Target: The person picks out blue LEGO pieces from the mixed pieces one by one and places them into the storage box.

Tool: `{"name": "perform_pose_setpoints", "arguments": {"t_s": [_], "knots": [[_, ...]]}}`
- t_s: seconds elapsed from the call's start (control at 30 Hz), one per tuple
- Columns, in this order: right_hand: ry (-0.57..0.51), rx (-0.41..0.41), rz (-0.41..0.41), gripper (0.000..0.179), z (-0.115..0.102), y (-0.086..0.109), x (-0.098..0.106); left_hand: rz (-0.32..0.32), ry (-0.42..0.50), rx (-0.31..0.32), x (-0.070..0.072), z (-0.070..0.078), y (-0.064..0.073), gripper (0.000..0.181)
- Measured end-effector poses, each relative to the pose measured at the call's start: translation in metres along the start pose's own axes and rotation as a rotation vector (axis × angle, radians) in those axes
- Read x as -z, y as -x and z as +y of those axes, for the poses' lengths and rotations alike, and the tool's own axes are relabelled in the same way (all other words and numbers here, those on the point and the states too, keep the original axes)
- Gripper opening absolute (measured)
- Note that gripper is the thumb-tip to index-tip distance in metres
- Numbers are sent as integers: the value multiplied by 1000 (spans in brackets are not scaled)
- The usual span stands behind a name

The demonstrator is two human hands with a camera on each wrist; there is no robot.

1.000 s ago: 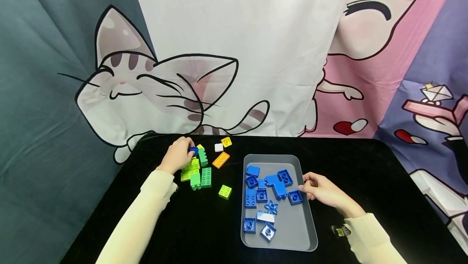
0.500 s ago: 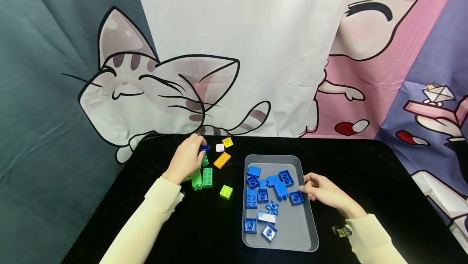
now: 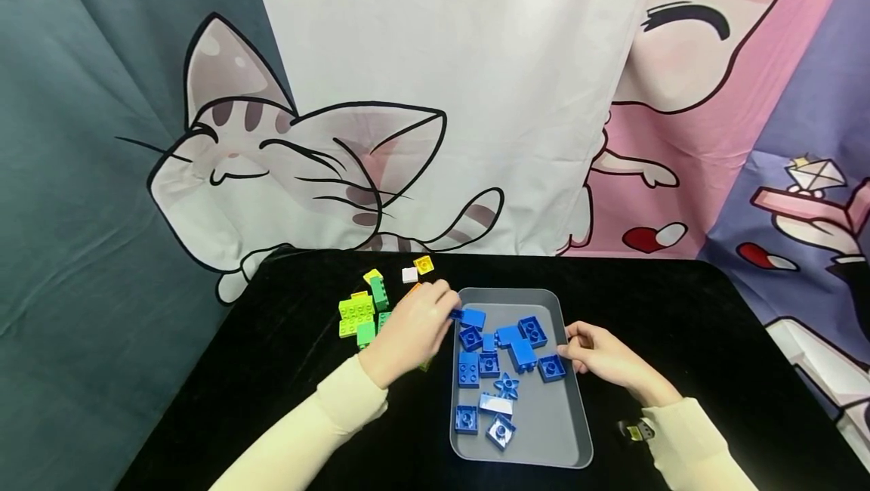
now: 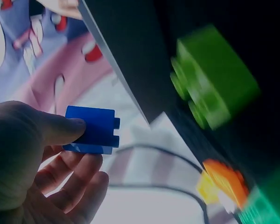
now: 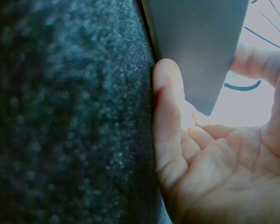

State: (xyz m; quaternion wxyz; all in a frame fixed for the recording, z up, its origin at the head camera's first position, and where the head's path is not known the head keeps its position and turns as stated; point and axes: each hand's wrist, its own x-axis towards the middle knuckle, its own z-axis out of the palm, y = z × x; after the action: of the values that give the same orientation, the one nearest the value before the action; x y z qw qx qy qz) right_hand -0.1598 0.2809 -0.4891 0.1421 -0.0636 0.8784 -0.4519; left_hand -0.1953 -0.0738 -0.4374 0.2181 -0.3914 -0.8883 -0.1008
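Note:
My left hand (image 3: 411, 331) pinches a blue toy brick (image 4: 97, 125) between thumb and fingers; two studs point away from the palm in the left wrist view. In the head view this hand is at the far left corner of a grey tray (image 3: 552, 427), and the brick overlaps the rim there. Several blue bricks (image 3: 523, 355) and a blue flower-shaped piece (image 3: 506, 386) lie inside the tray. At the tray's right side, my right hand (image 3: 603, 355) grips the edge, the thumb on the rim and the other fingers low against the outer wall (image 5: 196, 51).
Left of the tray sits a cluster of light green bricks (image 3: 356, 314) and darker green ones (image 3: 378, 293). A yellow brick (image 3: 424, 264) and a white brick (image 3: 409, 275) lie behind. My left hand partly hides an orange brick and a loose lime brick (image 4: 217, 79).
The left hand has lifted the blue brick from the coloured cluster and carried it right and nearer, to the tray's corner. The right hand has stayed on the tray's edge.

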Motion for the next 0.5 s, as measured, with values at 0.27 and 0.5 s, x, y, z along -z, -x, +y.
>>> {"name": "perform_pose_setpoints", "arguments": {"t_s": [0.27, 0.5], "knots": [[-3, -4, -3, 37, -1, 2, 1, -54, -57, -104, -12, 40, -11, 16], [-6, -10, 0, 37, 0, 0, 1, -104, -70, -162, -17, 60, -18, 19]]}}
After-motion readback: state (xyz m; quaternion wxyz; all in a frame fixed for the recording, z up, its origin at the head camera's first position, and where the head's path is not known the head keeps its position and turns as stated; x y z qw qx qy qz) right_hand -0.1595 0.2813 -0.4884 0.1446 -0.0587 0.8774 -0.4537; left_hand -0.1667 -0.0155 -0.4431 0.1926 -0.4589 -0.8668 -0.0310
